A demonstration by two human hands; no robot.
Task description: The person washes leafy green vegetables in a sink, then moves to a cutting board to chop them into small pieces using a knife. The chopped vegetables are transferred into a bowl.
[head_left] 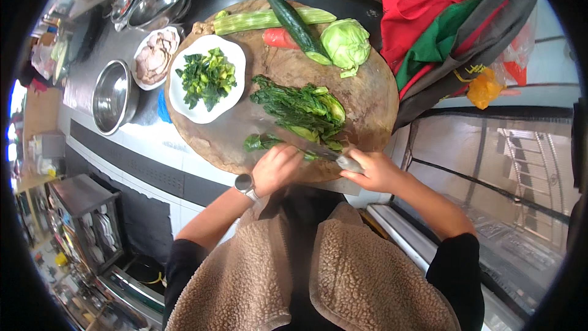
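My right hand (pixel 376 171) grips the pale handle of a kitchen knife (pixel 317 148), whose blade is blurred and angles left across the round wooden chopping board (pixel 197 147). Curled at the board's near edge, my left hand (pixel 278 170) rests on a few leafy greens (pixel 257 142); some leaves show on either side of the fingers, and the fingertips are partly hidden. Beyond the blade lies a larger heap of wilted leafy greens (pixel 303 105). Chopped greens (pixel 209 78) are piled on a scalloped white plate (pixel 234 101) at the board's left.
Across the board's far side are a cucumber (pixel 291 20), a peeled ridged green stalk (pixel 248 20), a carrot (pixel 279 37) and a cabbage (pixel 345 42). Left stand a steel bowl (pixel 111 96) and a plate of sliced meat (pixel 154 57). Red and green bags (pixel 429 18) hang close on the right.
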